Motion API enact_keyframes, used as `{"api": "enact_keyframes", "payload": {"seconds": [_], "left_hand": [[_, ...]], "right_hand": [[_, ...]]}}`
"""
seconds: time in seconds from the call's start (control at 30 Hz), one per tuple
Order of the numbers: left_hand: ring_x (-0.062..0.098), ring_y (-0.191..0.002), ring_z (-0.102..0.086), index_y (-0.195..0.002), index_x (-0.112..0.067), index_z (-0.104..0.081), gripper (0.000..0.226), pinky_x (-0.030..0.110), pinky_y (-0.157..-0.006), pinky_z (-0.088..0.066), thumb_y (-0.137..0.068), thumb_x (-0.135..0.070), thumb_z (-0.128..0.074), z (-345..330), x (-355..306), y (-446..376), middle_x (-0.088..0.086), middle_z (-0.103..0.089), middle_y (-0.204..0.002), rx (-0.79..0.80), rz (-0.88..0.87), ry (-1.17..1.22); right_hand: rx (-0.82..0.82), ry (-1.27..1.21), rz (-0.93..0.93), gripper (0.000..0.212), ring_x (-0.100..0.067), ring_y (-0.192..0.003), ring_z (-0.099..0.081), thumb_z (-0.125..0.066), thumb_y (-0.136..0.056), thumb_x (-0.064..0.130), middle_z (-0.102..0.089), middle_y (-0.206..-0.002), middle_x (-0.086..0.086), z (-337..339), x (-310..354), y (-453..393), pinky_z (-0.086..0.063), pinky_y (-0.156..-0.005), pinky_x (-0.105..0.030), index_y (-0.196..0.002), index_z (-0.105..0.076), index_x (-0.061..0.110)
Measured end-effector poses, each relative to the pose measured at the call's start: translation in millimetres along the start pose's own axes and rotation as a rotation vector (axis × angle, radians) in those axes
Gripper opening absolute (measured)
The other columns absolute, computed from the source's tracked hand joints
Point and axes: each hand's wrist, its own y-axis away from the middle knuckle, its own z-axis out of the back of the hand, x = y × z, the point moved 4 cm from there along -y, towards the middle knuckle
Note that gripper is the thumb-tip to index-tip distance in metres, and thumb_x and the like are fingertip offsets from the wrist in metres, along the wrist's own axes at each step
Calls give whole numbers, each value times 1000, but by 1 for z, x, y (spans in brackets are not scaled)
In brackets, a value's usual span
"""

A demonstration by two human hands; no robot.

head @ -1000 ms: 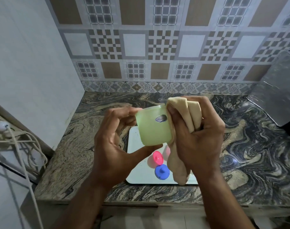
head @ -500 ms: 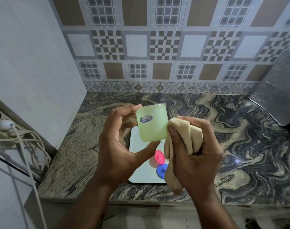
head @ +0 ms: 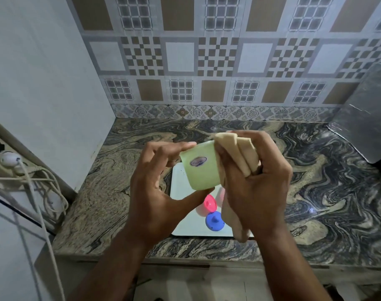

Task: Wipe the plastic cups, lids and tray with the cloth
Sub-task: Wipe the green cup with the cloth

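While the pale green cup (head: pixel 201 168) is held above the counter, it is pinched by the left hand (head: pixel 157 187), with the thumb under its lower end and the fingertips curled onto its upper rim. The cup is tilted, and an oval sticker on its side is turned toward the camera. Against the cup's right side a folded tan cloth (head: pixel 242 155) is pressed by the right hand (head: pixel 254 185), whose fingers are wrapped tightly round the bunched fabric; a loose tail of the cloth is left hanging below the wrist. Both forearms are raised from the bottom edge, the palms turned inward toward each other.

Directly beneath the hands a white tray (head: pixel 180 187) is laid flat on the marbled stone counter (head: pixel 315 192), near its front edge. On the tray a pink lid (head: pixel 210 203) and a blue lid (head: pixel 214 220) are seen just beside each other, partly hidden by the hanging cloth. A patterned tile wall (head: pixel 206 61) is set behind the counter, and white cables (head: pixel 33 181) are looped at the left.
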Motion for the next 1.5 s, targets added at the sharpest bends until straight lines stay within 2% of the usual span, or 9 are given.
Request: {"api": "enact_keyframes", "payload": {"seconds": [0.17, 0.33, 0.47, 0.57, 0.67, 0.83, 1.03, 1.27, 1.5], "left_hand": [[27, -117, -67, -122, -26, -51, 73, 42, -103, -53, -65, -22, -95, 2, 11, 6, 14, -62, -132, -77, 146, 321], [22, -130, -64, -128, -23, -47, 77, 48, -102, -58, -68, 0, -90, -7, 6, 2, -22, -59, -139, -34, 159, 450], [32, -128, -64, -129, -34, -52, 74, 62, -102, -54, -70, -15, -93, -6, 15, 2, 4, -63, -138, -31, 179, 405], [28, -122, -67, -131, -39, -54, 71, 62, -93, -55, -72, -24, -92, -5, 15, 0, -2, -67, -137, 15, 140, 307], [32, -120, -67, -130, -31, -53, 73, 64, -93, -55, -73, -10, -92, -9, 14, 1, 3, -65, -143, 82, 114, 381], [21, -119, -69, -125, -39, -53, 77, 44, -96, -59, -68, -7, -94, -13, 22, 5, 2, -70, -131, 85, 265, 579], [26, -123, -68, -134, -31, -49, 81, 41, -96, -60, -71, 5, -86, -18, 27, 7, 11, -66, -139, 137, 353, 645], [20, -102, -72, -132, -8, -41, 97, 31, -84, -60, -64, -49, -96, -21, 21, 3, 8, -76, -112, 183, 585, 880], [22, -101, -71, -146, -10, -53, 88, 27, -81, -57, -73, -44, -89, -24, 25, 3, 16, -69, -134, 169, 812, 1505]], "right_hand": [[-80, -203, -115, 15, -1, -70, -62, -78, -93, 15, -68, -84, 14, 9, -7, 3, -50, -66, -18, -96, -65, 22], [-85, -246, -42, 15, 2, -81, -68, -74, -91, 15, -72, -98, 19, 4, 8, 26, -52, -73, -12, -103, -66, 12], [-74, -200, -25, 18, -4, -85, -70, -78, -93, 18, -73, -101, 15, 7, 7, 27, -53, -76, -16, -106, -66, 23], [-47, -163, 14, 18, -6, -84, -70, -78, -92, 23, -73, -100, 7, 11, 14, 23, -52, -75, -17, -106, -67, 25], [-29, -149, 16, 16, -9, -84, -71, -78, -91, 24, -74, -97, 3, 9, 18, 11, -53, -73, -20, -103, -70, 18], [-111, -329, -142, 13, 0, -68, -62, -77, -91, 11, -68, -78, 17, 10, -1, -7, -51, -65, -17, -94, -66, 17], [-49, -272, -59, 17, -5, -82, -70, -79, -89, 13, -74, -95, 4, 2, 9, 10, -56, -74, -20, -101, -68, 6], [-22, -317, -127, 16, -8, -78, -69, -78, -89, 15, -74, -89, 5, -5, 10, 13, -55, -71, -23, -98, -68, 5], [54, -416, -312, 15, -9, -69, -62, -76, -91, 16, -69, -77, 3, -13, -7, 9, -52, -64, -25, -95, -68, 4]]}}
